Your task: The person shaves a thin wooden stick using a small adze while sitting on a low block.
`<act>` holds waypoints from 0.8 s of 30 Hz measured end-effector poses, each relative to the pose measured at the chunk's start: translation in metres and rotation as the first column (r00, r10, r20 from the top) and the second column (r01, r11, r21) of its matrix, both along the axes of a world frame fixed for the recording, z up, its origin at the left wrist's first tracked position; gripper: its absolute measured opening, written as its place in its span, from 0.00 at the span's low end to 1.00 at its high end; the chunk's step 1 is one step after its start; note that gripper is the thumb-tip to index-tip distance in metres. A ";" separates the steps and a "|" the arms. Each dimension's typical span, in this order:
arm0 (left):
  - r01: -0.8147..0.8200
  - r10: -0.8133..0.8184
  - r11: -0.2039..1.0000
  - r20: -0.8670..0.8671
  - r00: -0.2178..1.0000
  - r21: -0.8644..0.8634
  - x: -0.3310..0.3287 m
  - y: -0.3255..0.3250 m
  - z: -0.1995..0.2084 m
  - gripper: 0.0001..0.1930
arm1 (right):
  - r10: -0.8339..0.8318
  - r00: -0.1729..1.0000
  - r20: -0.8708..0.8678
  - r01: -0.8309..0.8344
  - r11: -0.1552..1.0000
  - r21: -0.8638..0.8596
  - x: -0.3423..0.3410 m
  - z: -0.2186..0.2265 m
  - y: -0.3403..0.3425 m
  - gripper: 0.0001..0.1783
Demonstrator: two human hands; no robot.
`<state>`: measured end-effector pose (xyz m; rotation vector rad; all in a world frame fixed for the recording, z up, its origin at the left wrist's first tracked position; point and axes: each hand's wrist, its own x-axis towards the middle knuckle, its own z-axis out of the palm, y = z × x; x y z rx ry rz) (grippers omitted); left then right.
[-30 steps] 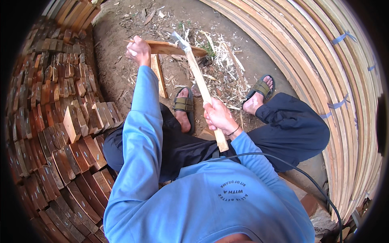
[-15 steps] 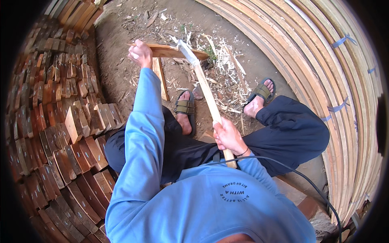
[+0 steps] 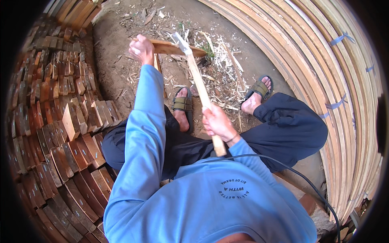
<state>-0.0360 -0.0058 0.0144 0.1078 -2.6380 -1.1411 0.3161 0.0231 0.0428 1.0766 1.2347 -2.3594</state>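
As the head view looks down: a person's two bare hands work apart, the left well ahead of the right.
Left hand: the fist [image 3: 142, 49] is closed round the near-left end of a flat, tapered wooden piece [image 3: 166, 47], a small tip poking out beyond it; gripping this end probably steadies the piece and puts the fingers clear of the metal.
Wooden piece: it runs rightward from the left hand, above an upright-looking timber [image 3: 159, 69] just below that hand, which may prop it.
Right hand: its fingers [image 3: 219, 121] are wrapped fully round a hatchet [image 3: 195, 71], low on the pale handle, likely for reach and swing.
Hatchet: the metal head is well ahead of the right hand, over the wooden piece; whether they touch, I cannot tell.
Shavings: pale curls [image 3: 223, 60] lie on the ground, right of the left hand.
Timber stacks: short blocks [image 3: 73, 162] are left of both hands; long boards [image 3: 320, 73], tied with blue strips, are right.
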 end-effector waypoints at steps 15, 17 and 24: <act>-0.035 0.037 0.998 -0.028 0.999 0.051 -0.006 -0.013 -0.010 0.27 | -0.133 0.991 0.002 0.133 0.991 0.010 0.016 0.005 0.019 0.08; -0.027 0.028 0.998 -0.014 1.000 0.052 -0.008 -0.015 -0.012 0.27 | -0.092 0.995 0.032 0.091 0.995 0.039 0.014 0.001 0.016 0.08; -0.050 0.049 0.998 0.008 0.999 0.045 -0.004 -0.018 -0.013 0.27 | 0.011 0.995 0.101 -0.035 0.972 0.232 0.016 0.000 -0.005 0.11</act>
